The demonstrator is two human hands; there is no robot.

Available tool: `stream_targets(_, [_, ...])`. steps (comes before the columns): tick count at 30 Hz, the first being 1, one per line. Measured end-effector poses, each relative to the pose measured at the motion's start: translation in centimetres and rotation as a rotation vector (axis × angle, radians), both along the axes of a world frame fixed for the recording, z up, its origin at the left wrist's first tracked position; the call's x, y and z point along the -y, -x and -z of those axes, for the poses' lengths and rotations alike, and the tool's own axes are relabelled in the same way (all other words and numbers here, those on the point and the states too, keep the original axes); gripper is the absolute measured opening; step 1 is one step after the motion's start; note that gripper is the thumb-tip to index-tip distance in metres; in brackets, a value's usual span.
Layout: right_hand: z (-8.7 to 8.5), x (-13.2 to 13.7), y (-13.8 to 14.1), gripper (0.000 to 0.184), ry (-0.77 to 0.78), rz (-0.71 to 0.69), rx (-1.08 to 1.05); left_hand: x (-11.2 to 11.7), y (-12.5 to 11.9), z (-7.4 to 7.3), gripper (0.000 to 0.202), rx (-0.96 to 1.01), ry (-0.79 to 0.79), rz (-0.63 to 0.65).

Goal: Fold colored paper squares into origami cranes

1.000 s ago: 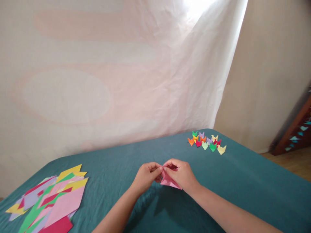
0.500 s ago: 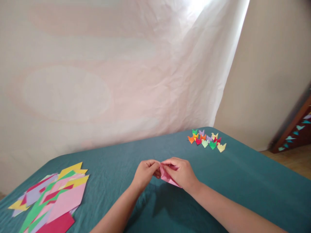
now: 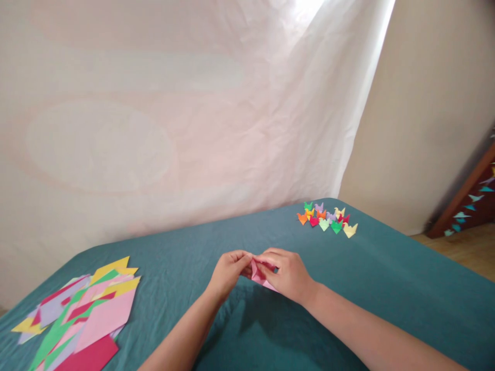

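Note:
A piece of folded pink paper [image 3: 261,277] is held above the table between both hands. My left hand [image 3: 232,269] pinches its left corner between thumb and fingers. From the right, my right hand [image 3: 286,273] grips the same paper, its thumb pressed into the fold and its fingers curled over the top. The fingertips of the two hands nearly meet at the upper edge. Much of the paper's right part is hidden behind my right hand.
Loose sheets of coloured paper [image 3: 104,319] lie in an overlapping pile on the left. Several small folded paper birds [image 3: 324,223] stand in rows at the far right of the green-clothed table [image 3: 174,288]. Behind hangs a pale sheet [image 3: 201,129].
My right hand has shifted its hold and covers more of the pink paper, so less of its lower right shows. My left hand keeps its pinch. The whole view has shifted slightly.

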State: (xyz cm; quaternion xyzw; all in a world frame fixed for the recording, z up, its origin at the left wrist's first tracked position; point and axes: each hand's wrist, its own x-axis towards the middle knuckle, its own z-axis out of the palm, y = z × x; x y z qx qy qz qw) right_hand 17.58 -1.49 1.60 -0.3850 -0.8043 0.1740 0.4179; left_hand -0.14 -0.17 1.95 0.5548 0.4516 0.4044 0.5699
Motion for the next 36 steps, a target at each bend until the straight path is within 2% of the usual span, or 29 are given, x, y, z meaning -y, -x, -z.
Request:
stream_targets(4, [-0.5,0.2,0.0,0.022,0.021,-0.018,-0.001,-0.2,0.3,0.3,0.034,-0.064,-0.041,-0.006])
stream_targets(6, [-0.6,0.0,-0.1,0.028,0.091,-0.038,-0.058,-0.2,0.3,0.4,0.035,-0.124,-0.074,-0.026])
stream_targets(8, [-0.5,-0.6,-0.4,0.039,0.248,-0.049,-0.195,-0.2,0.2,0.3,0.035,-0.199,-0.120,-0.056])
stream_targets(11, [0.0,-1.8,-0.7,0.046,0.589,-0.035,-0.458,0.0,0.1,0.0,0.034,-0.307,-0.209,-0.100])
stream_targets(14, [0.8,-2.4,-0.8,0.035,0.792,-0.115,-0.435,0.3,0.0,-0.1,0.033,-0.376,-0.291,-0.099])
stream_targets(16, [1.2,-2.4,-0.8,0.034,0.846,-0.166,-0.410,0.4,0.0,-0.1,0.032,-0.419,-0.346,-0.089])
stream_targets(20, [1.6,-2.1,-0.5,0.030,0.826,-0.187,-0.429,0.5,-0.1,-0.3,0.029,-0.497,-0.492,-0.080])
stream_targets(23, [1.8,-2.1,-0.4,0.027,0.787,-0.181,-0.444,0.6,-0.3,-0.4,0.028,-0.522,-0.532,-0.091])
stream_targets(30, [2.0,-2.2,-0.2,0.021,0.658,-0.133,-0.387,0.6,-0.2,-0.3,0.026,-0.492,-0.419,-0.092])
stream_targets(36, [2.2,-2.3,-0.3,0.021,0.617,-0.136,-0.327,0.5,0.1,-0.3,0.022,-0.398,-0.295,-0.027])
